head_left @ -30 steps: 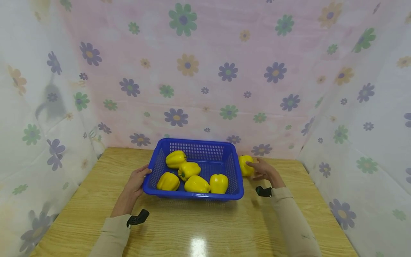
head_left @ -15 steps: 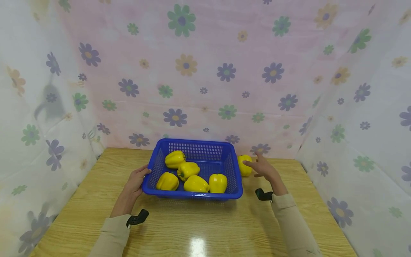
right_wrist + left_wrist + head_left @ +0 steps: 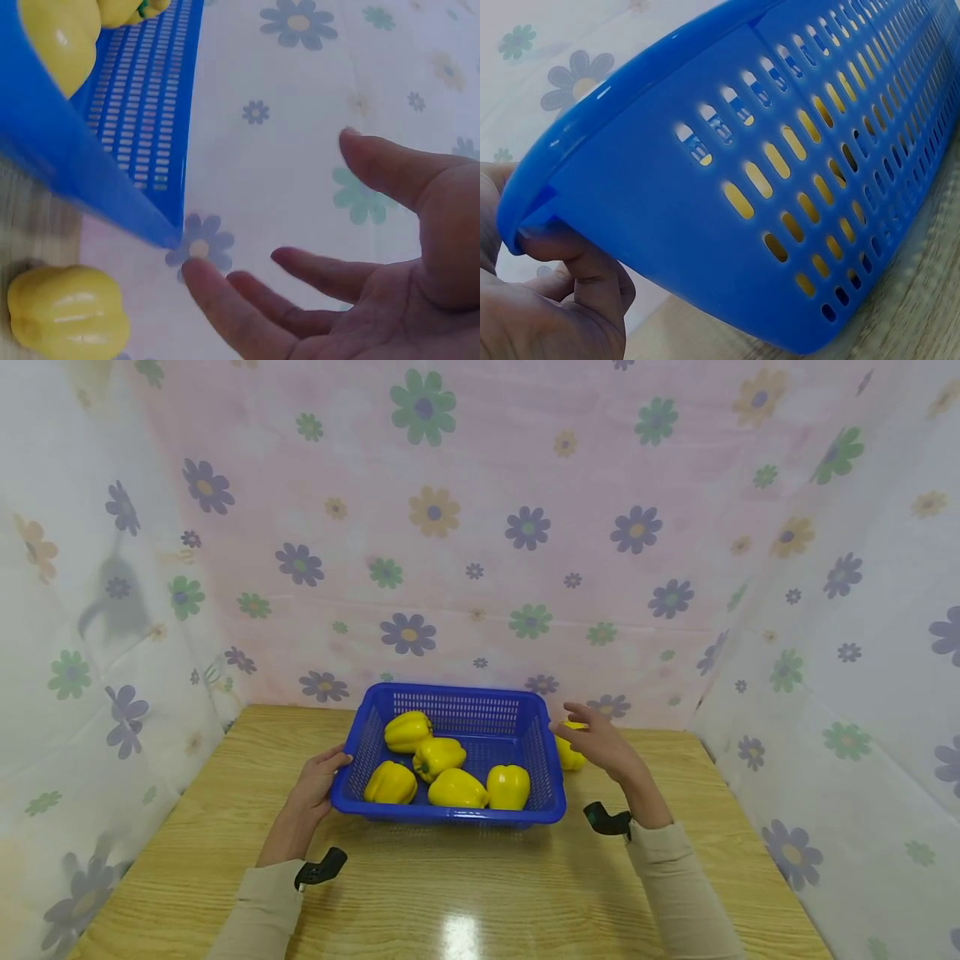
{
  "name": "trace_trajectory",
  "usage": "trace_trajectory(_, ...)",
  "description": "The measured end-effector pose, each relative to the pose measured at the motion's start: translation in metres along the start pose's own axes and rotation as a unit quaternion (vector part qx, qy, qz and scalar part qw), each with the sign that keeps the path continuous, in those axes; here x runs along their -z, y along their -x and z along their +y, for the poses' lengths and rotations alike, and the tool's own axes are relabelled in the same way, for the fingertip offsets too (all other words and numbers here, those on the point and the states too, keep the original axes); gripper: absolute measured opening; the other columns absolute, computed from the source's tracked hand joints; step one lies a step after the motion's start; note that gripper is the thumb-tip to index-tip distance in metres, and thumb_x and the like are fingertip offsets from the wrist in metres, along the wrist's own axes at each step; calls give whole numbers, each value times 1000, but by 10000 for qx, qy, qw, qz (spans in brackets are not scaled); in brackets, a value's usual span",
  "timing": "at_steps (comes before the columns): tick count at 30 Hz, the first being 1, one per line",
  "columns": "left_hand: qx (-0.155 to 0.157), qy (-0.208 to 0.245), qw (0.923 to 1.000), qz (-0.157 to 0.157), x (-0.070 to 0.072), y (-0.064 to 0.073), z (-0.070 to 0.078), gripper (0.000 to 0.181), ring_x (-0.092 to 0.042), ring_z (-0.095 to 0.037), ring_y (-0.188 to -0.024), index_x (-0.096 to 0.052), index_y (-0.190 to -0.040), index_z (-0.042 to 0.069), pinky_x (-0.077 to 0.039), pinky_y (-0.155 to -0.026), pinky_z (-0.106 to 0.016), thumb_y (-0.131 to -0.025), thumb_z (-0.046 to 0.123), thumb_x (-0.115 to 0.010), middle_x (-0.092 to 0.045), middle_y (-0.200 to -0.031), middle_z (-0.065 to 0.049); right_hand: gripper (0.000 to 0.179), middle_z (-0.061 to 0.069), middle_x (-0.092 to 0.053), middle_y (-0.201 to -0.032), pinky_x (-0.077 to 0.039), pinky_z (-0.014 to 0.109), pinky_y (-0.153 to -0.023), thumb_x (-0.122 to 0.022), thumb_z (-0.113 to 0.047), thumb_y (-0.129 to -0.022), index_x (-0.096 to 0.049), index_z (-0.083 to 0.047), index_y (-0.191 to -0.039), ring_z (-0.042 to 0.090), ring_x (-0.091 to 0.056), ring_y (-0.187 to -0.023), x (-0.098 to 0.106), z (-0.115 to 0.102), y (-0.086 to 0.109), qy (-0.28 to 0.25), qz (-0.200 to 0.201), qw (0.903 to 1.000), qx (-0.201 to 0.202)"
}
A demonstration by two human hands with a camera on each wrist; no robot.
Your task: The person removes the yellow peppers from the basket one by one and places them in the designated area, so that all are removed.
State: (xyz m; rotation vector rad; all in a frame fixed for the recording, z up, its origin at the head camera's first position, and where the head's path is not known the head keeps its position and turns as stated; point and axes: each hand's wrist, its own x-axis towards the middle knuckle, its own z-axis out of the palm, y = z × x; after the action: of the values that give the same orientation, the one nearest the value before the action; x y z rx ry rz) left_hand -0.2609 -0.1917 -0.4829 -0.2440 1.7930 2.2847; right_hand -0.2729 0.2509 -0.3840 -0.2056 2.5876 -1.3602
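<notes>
A blue plastic basket [image 3: 450, 815] with slotted walls stands on the table, several yellow bell peppers [image 3: 458, 788] lying inside it. My left hand [image 3: 313, 787] grips the basket's left rim; in the left wrist view its fingers curl under the lip, thumb side at the outer edge. Beyond the basket's right end, one more yellow bell pepper [image 3: 69, 312] rests on the table. Over that pepper hovers my right hand [image 3: 603, 750], fingers spread and holding nothing, fingertips close to the basket's right rim. It partly hides the pepper in the head view.
The wooden table [image 3: 420, 893] reaches back to a flowered cloth [image 3: 480, 593] hung behind it and on both sides. A black wrist camera [image 3: 321, 868] sits on the left sleeve, another black wrist camera [image 3: 607, 820] on the right.
My right hand has come off the pepper beside the basket, lifted with fingers spreading, and shifted left toward the basket's right rim. The left hand and the basket have stayed put.
</notes>
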Motion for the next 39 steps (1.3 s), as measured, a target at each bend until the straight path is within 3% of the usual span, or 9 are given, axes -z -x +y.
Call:
trace_trajectory(9,-6,-58,10000,-2,0,0,0,62,-60,-7,-106,-17,-160,-3,-55,-90,-23,-106,15,-42,-34,-154,-21,60,30,-33,-156,-52,52,-100,-49,-31,-108,-33,2,-156,49,-40,-141,-20,-13,-10,-476,-553,9965,414)
trace_trajectory(15,13,-42,10000,-29,-1,1,1,62,-59,-6,-107,-16,-161,-3,-55,-91,-22,-107,14,-41,-30,-158,-21,61,30,-33,-157,-51,53,-101,-48,-30,-109,-33,8,-154,48,-41,-140,-34,-21,-23,-596,-1167,9908,325)
trace_trajectory(19,19,-40,10000,-34,-1,0,1,62,-59,-6,-106,-16,-161,-3,-55,-91,-22,-107,14,-42,-29,-159,-22,62,28,-37,-156,-51,53,-102,-49,-32,-108,-36,9,-152,45,-47,-137,-43,-22,-33,-448,-1423,9888,56)
trace_trajectory(24,14,27,10000,-31,0,0,1,62,-61,-5,-102,-18,-160,-3,-55,-90,-22,-106,14,-42,-39,-151,-18,55,23,-50,-149,-54,52,-98,-55,-31,-105,-50,6,-145,42,-51,-133,-53,-17,-43,-52,-1481,9888,-156)
trace_trajectory(28,-15,83,9999,-62,1,-1,0,61,-62,-4,-100,-19,-160,-4,-56,-90,-23,-106,13,-43,-50,-136,-8,50,19,-58,-141,-57,49,-93,-59,-31,-103,-59,4,-138,40,-53,-131,-57,-18,-45,302,-1381,9896,-260)
trace_trajectory(35,15,94,9999,-33,0,-1,0,61,-62,-5,-102,-19,-160,-3,-55,-90,-23,-106,14,-43,-45,-144,-13,45,22,-65,-128,-59,47,-87,-64,-30,-100,-66,7,-126,31,-65,-107,-58,-22,-40,897,-1150,9890,-261)
trace_trajectory(39,12,118,9999,-29,1,-1,0,61,-62,-5,-100,-20,-160,-3,-56,-89,-23,-106,14,-44,-50,-136,-8,46,24,-64,-126,-58,46,-86,-66,-30,-98,-67,8,-124,22,-61,-93,-59,-18,-39,1018,-1140,9879,-249)
